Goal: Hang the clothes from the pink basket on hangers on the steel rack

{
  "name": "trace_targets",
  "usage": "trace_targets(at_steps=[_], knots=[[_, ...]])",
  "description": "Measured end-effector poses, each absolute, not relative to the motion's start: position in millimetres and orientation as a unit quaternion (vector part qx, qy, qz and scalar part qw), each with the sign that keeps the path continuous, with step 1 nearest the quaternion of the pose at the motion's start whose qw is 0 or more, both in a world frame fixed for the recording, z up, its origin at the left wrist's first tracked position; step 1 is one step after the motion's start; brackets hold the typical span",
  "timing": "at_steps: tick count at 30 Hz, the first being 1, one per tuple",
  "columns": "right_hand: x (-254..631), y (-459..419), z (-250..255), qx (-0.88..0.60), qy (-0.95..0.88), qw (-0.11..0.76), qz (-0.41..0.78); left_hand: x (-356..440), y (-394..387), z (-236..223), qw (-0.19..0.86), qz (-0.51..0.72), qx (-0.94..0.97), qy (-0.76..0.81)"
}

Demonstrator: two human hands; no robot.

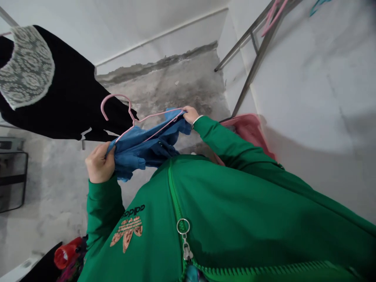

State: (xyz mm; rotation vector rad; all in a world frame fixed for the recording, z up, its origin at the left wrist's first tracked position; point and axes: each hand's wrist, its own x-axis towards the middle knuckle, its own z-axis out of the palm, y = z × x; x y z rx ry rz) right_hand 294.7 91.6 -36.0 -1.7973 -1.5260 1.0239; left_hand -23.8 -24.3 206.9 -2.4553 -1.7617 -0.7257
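Note:
A blue garment point(147, 144) that looks like a small shirt hangs partly over a pink clothes hanger point(158, 114), its hook pointing up and away to the left. My left hand point(101, 162) is closed on the cloth at the hanger's left end, thumb on top. At the other end, my right hand point(191, 115), with a pale band at the wrist, pinches the hanger's corner together with the cloth. Between my hands the fabric droops in folds, its lower part coming close to my green jacket point(235, 203).
On the left hangs a long black garment point(67, 86) with a lace collar. A pink basket point(249, 127) stands beyond my right forearm. Metal bars point(255, 70) lean by the right wall, near another pink hanger point(273, 17). A red object point(67, 252) sits low left.

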Motion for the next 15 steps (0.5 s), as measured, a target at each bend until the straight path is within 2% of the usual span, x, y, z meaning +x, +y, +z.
trace_targets(at_steps=[8,12,15], knots=[[320,93,-18,-0.691,-0.561,0.377,0.257,-38,-19,186,0.013,-0.185,-0.807,-0.561],[324,101,-5,-0.708,-0.522,0.399,0.258,-39,-14,178,0.083,-0.127,-0.834,-0.531],[318,98,8,-0.683,-0.524,0.424,0.282,-33,-10,174,0.146,-0.133,-0.807,-0.557]])
